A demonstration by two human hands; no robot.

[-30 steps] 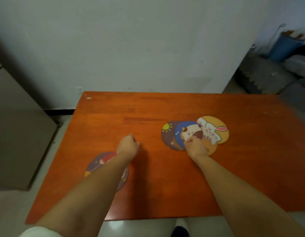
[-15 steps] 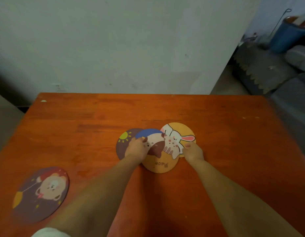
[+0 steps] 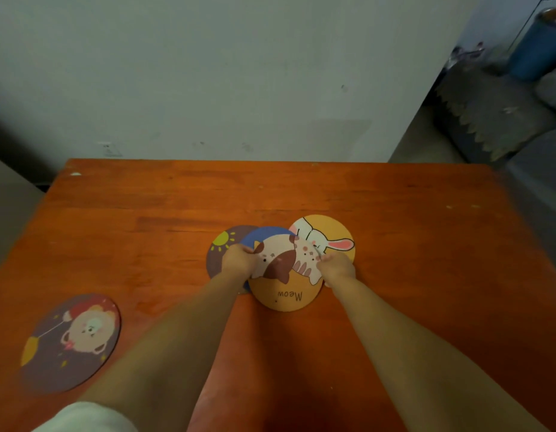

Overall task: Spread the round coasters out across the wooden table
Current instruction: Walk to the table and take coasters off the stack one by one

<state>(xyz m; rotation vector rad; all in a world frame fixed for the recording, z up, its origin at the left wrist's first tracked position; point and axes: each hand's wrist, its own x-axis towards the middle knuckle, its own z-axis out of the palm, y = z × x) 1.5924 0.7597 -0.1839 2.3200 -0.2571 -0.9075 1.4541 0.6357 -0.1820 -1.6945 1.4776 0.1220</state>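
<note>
Several round coasters overlap in a pile at the middle of the wooden table (image 3: 426,244): a brown sun coaster (image 3: 220,244), a blue coaster (image 3: 266,232), an orange "Meow" cat coaster (image 3: 286,296) on top, and a yellow rabbit coaster (image 3: 331,230). My left hand (image 3: 239,261) pinches the cat coaster's left edge. My right hand (image 3: 337,269) has its fingers closed on the rabbit coaster's near edge, where it meets the cat coaster. A brown lion coaster (image 3: 72,341) lies alone at the near left.
The table's far edge meets a white wall (image 3: 239,73). Beyond the right side are a grey covered surface (image 3: 495,120) and a blue bin (image 3: 538,48). Bare wood shows on the right half and along the far side.
My left hand moved from the table's left side onto the pile and took the cat coaster's edge. My right hand shifted right to the rabbit coaster. The view swung right and closer.
</note>
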